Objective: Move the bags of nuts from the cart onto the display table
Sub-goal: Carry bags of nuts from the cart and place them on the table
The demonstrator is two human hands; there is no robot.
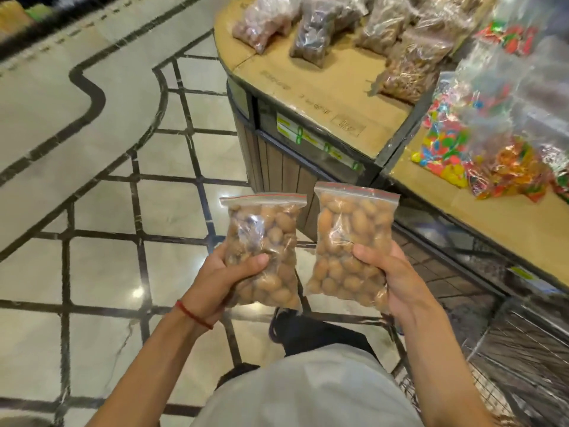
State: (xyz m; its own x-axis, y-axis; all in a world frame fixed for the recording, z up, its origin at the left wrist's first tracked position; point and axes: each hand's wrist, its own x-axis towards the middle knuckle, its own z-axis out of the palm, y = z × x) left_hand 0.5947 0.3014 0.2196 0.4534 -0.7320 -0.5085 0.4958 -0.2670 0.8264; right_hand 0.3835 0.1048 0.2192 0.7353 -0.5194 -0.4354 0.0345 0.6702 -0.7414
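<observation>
My left hand point(221, 280) grips the lower part of a clear zip bag of brown nuts point(266, 229), held upright over the floor. My right hand point(389, 277) holds a second zip bag of nuts point(345, 238) the same way, right beside the first. Both bags have a red seal strip on top. The display table point(320, 87), topped with cardboard, stands ahead and to the right. Several bags of nuts point(311, 32) lie on its far part. A wire cart point(523, 349) shows at the lower right.
Bags of coloured candy point(455, 140) are piled on a lower shelf to the right. The table has a dark wood-panel base point(277, 167) with price labels. Marble floor with black lines point(107, 211) spreads to the left. My leg and dark shoe point(292, 328) are below the bags.
</observation>
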